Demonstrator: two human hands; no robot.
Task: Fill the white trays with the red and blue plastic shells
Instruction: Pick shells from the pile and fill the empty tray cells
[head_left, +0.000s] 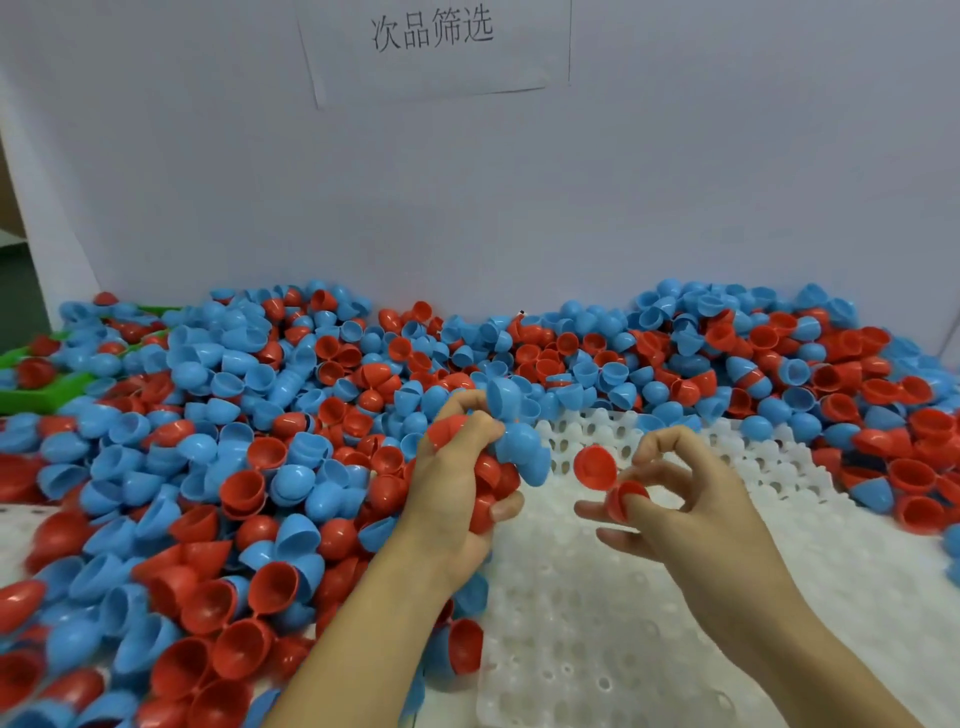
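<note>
Covering white tray (597, 623): heaped shells (218, 415).

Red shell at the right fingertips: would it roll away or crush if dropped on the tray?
The red shell looks light: the right hand holds it by fingertips alone. Its rounded dome would probably rock or roll on the white tray. It seems rigid, holding its shape.

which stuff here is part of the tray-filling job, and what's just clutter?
In the job:
- white tray
- loose shell pile
- left hand, gripping a handful of red and blue shells
- right hand, holding red shells

Lying about:
- green bin, half buried at far left
- paper sign on the wall
</note>
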